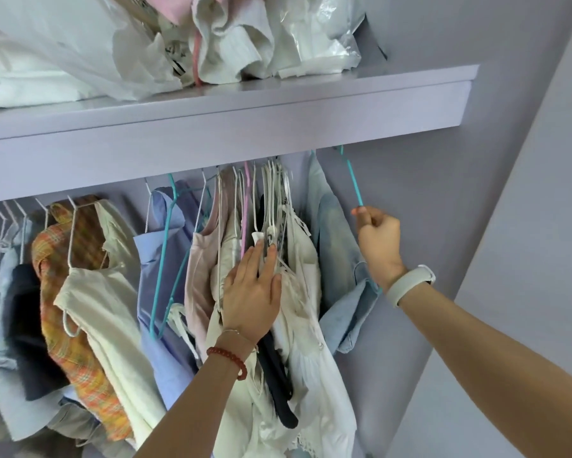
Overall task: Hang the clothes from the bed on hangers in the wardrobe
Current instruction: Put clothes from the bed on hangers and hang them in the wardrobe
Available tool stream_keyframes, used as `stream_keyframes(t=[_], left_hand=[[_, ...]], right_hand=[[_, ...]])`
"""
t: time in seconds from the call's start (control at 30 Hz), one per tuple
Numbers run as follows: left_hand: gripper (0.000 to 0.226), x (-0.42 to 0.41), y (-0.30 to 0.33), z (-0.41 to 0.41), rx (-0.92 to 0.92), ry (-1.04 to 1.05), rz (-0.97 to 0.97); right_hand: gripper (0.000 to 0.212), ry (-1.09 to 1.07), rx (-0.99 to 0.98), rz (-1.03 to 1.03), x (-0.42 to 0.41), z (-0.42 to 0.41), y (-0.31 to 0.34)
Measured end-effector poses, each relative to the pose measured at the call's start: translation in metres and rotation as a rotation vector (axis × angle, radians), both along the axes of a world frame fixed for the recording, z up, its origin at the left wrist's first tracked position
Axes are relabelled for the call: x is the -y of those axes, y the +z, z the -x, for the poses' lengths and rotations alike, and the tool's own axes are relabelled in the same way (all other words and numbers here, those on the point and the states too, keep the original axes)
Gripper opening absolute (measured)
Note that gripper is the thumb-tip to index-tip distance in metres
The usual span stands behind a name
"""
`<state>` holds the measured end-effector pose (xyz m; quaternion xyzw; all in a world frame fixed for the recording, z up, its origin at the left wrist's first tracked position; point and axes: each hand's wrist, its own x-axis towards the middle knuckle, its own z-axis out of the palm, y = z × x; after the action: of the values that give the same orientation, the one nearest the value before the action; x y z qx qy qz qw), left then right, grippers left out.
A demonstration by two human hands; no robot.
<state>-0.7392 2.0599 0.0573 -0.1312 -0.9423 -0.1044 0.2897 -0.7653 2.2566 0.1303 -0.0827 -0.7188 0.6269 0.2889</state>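
Note:
A row of clothes hangs under the wardrobe shelf [245, 127]. My right hand [378, 239] grips the sloping arm of a teal hanger [352, 176] whose hook goes up behind the shelf's front. A light blue denim garment [335, 233] hangs on that hanger at the right end of the row. With straight fingers, my left hand [253, 289] presses flat against the packed white garments [297, 259], pushing them to the left. The rail itself is hidden behind the shelf's front.
Further left hang a blue shirt [155, 259], a cream top [106, 292] and an orange plaid garment [66, 276]. Crumpled white bags and cloth [145, 44] are piled on the shelf. The wardrobe's side wall [525, 193] stands close on the right.

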Motion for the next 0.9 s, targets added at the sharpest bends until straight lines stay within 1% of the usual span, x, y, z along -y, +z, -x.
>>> stream_keyframes(t=[0.13,0.23,0.3,0.33,0.37,0.4,0.47,0.5,0.53,0.6,0.67,0.7,0.77,0.8,0.87,0.9], left_hand=[[0.050,-0.008,0.004,-0.004,0.003,0.006,-0.057],[0.052,-0.019,0.014,-0.022,-0.142,0.006,-0.152],[0.047,-0.030,0.016,-0.041,-0.260,-0.137,-0.252],[0.044,-0.036,0.014,-0.052,-0.277,-0.241,-0.315],[0.042,-0.042,0.010,-0.062,-0.246,-0.349,-0.387],[0.041,-0.048,0.003,-0.070,-0.175,-0.444,-0.460],[0.042,-0.057,-0.013,-0.081,-0.009,-0.555,-0.548],[0.046,-0.062,-0.022,-0.086,0.064,-0.575,-0.531],[0.050,-0.068,-0.032,-0.090,0.115,-0.584,-0.468],[0.058,-0.081,-0.053,-0.097,0.173,-0.631,-0.272],[0.056,-0.100,-0.071,-0.109,0.245,-0.743,-0.110],[0.052,-0.109,-0.079,-0.119,0.284,-0.818,-0.072],[0.044,-0.125,-0.095,-0.150,0.381,-0.974,-0.096],[0.040,-0.132,-0.099,-0.170,0.466,-1.038,-0.113],[0.034,-0.149,-0.108,-0.214,0.619,-1.122,-0.130],[0.034,-0.160,-0.112,-0.237,0.660,-1.170,-0.145]], right_hand=[[0.020,-0.002,0.033,-0.018,-0.007,-0.061,-0.041],[0.037,-0.078,0.059,-0.188,-0.022,-0.104,-0.064],[0.050,-0.172,0.105,-0.307,-0.035,-0.136,-0.077],[0.050,-0.223,0.138,-0.351,-0.041,-0.153,-0.084],[0.044,-0.268,0.169,-0.385,-0.046,-0.171,-0.092],[0.036,-0.309,0.194,-0.410,-0.051,-0.190,-0.099],[0.025,-0.382,0.224,-0.459,-0.062,-0.232,-0.116],[0.026,-0.409,0.217,-0.479,-0.067,-0.254,-0.123],[0.030,-0.434,0.201,-0.507,-0.070,-0.277,-0.129],[0.039,-0.484,0.178,-0.574,-0.073,-0.323,-0.137],[0.039,-0.546,0.212,-0.662,-0.074,-0.368,-0.144],[0.040,-0.582,0.250,-0.706,-0.073,-0.392,-0.148],[0.044,-0.680,0.345,-0.776,-0.073,-0.442,-0.157],[0.045,-0.743,0.377,-0.803,-0.074,-0.469,-0.162],[0.044,-0.876,0.421,-0.811,-0.075,-0.523,-0.170],[0.041,-0.939,0.432,-0.799,-0.074,-0.547,-0.173]])
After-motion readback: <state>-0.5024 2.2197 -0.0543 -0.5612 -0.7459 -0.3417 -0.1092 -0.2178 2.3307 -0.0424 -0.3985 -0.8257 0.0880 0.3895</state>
